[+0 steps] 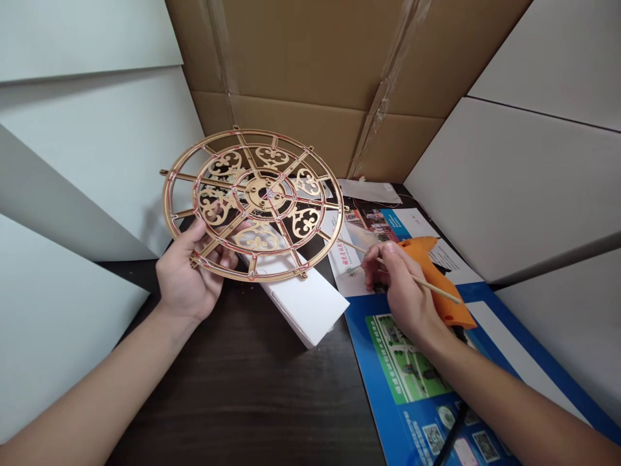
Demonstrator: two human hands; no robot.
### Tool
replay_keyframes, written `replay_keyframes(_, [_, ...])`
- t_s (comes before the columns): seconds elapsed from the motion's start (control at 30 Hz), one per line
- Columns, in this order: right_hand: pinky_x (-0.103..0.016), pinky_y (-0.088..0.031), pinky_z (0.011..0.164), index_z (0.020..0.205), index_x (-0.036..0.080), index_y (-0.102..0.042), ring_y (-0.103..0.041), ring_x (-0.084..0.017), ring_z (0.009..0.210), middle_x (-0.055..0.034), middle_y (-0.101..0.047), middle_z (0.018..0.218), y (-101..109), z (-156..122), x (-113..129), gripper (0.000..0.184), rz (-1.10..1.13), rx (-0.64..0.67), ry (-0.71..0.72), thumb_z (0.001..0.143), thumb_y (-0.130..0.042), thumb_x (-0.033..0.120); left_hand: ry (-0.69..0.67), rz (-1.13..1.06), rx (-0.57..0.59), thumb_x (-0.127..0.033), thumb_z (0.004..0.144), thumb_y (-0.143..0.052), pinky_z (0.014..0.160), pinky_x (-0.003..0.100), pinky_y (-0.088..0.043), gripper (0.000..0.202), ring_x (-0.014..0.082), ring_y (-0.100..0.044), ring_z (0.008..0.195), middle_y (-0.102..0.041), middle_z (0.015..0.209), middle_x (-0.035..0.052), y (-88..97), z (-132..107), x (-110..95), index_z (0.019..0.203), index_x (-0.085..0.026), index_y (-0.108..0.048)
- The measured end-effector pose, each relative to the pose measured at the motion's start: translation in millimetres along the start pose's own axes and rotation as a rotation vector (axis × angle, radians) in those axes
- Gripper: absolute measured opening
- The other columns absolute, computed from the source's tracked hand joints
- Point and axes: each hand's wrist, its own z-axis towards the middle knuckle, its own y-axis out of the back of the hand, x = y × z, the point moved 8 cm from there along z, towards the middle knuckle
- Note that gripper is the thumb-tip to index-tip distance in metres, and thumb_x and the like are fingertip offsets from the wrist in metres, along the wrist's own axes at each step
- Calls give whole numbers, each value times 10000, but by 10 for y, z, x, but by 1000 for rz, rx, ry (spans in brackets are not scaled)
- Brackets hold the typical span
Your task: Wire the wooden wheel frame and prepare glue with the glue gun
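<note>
My left hand point(187, 275) is closed on the lower left of a round gold wheel frame point(212, 244). The frame is tilted above the table, with spokes, scroll-shaped ornaments and thin reddish wires along its rings. My right hand point(405, 285) pinches a thin wooden stick point(439, 292), whose far end reaches close to the wheel's right rim; I cannot tell whether they touch. Partly hidden behind that hand lies an orange glue gun point(434, 278). A small clear tip point(356, 271) shows beside the right fingertips; what it belongs to is unclear.
Beneath the wheel, a long white box point(310, 301) lies on the dark table point(233, 388). A blue printed sheet point(371, 375) covers the right side, crossed by a black cord point(453, 430). Cardboard point(301, 52) stands at the back, with white panels point(97, 123) at both sides.
</note>
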Motion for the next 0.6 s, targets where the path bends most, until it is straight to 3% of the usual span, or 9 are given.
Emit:
replay_keyframes(0.13, [-294, -412, 578, 842, 209, -553, -504, -147, 619, -13, -544, 747, 8, 8, 2, 373, -8, -2, 6, 1027, -412, 501, 5, -12, -18, -166, 974, -391, 371, 239, -386, 391, 122, -411, 421, -601, 603, 55, -13, -14, -10, 809, -166, -745])
replay_keyframes(0.4, [-302, -379, 583, 803, 204, -577, -500, -160, 624, -8, -524, 654, -31, 4, 32, 482, -281, 53, 48, 1032, -368, 572, 6, -14, -30, -149, 962, -370, 365, 247, -373, 372, 123, -440, 416, -667, 639, 66, -23, -16, -11, 840, -136, -722])
replay_keyframes(0.6, [-307, -383, 599, 763, 197, -584, -536, -167, 639, -18, -552, 656, -13, -12, 57, 523, -318, 51, 65, 1038, -357, 580, 1, -13, -29, -159, 960, -374, 391, 262, -381, 369, 134, -465, 446, -717, 756, 115, -16, -4, -2, 868, -122, -730])
